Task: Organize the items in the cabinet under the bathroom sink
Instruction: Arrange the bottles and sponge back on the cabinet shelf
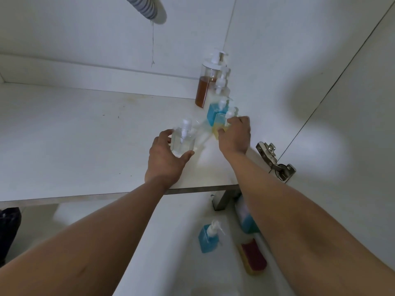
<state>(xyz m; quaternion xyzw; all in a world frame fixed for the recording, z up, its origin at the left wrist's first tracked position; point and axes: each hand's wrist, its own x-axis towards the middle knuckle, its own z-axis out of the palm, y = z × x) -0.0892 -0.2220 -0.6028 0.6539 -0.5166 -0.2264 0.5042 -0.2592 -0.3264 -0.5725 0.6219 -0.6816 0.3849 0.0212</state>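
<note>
At frame centre, left hand [164, 160] is curling fingers round clear pump bottle [183, 144], right hand [235, 135] gripping yellow bottle [219, 121]; likely rigid, slippery: grip bodies.

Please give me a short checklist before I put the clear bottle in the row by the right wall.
1. The left hand grips the clear bottle: ok.
2. The clear bottle is upright: ok.
3. The right hand steadies the yellow bottle: ok.
4. Bare shelf before the yellow bottle: ok.
5. All pump caps tight: cannot tell.
6. The blue bottle on the floor is put away: not ok.
</note>
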